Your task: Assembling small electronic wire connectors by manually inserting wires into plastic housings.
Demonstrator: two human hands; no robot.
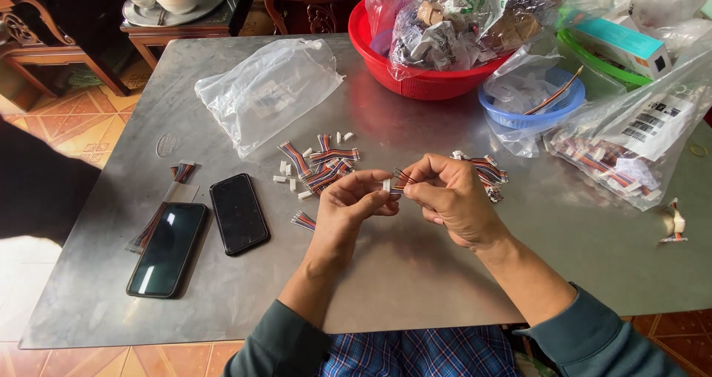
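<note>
My left hand [348, 206] and my right hand [449, 195] meet above the middle of a grey metal table [415, 280]. Together they pinch a short striped ribbon cable with a small white connector [393, 183] at its end. Just beyond my left hand lies a loose pile of similar multicoloured cable pieces [326, 166] with several small white connectors [285, 178] scattered around it. A second bunch of cables [489, 173] lies behind my right hand. One short cable piece [302, 220] rests by my left wrist.
Two dark phones [239, 212] [167, 249] lie at the left, beside a long cable bundle [174, 192]. A clear plastic bag [267, 91], a red basket [415, 80] of bagged parts, a blue bowl [530, 114] and more bags [630, 143] stand behind.
</note>
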